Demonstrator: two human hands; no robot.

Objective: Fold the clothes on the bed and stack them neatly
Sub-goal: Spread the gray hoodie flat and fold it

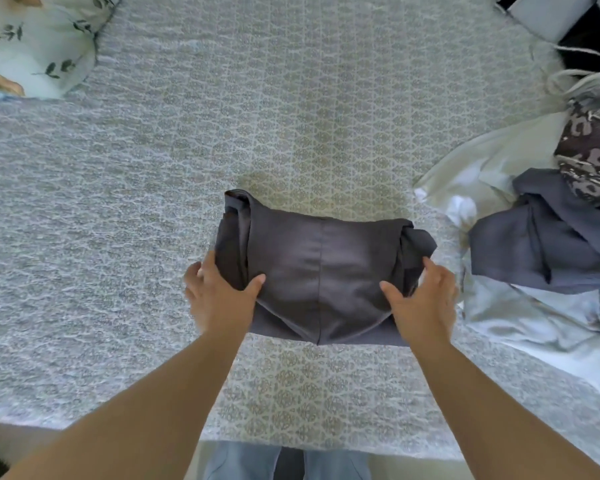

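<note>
Midway across the patterned grey-and-cream bedspread (pixel 291 98), nearer its front edge than its far one, lay a dark charcoal woven garment (pixel 319 265) already gathered into a squat, roughly rectangular bundle with a seam running down its middle. The left hand (pixel 219 299) gripped the bundle's left side, thumb laid on top and fingers curled round the folded edge; the right hand (pixel 426 303) pinched the right side in the same way, thumb over the cloth and forefinger reaching toward a loose flap that stuck out there. Toward the bed's right edge sat an unsorted heap: a slate-blue crumpled garment (pixel 541 244), a pale satiny sheet-like cloth (pixel 520 317) under it, and a dark printed fabric (pixel 593 150) above. A floral pillow (pixel 32 43) occupied the far left corner. The charcoal piece looked light, limp and slightly smooth, so it would likely sag or spring open unless held at both folded sides at once, with the thumbs pinning the top layer. The protruding right flap probably needed tucking before the bundle could stack flat.
</note>
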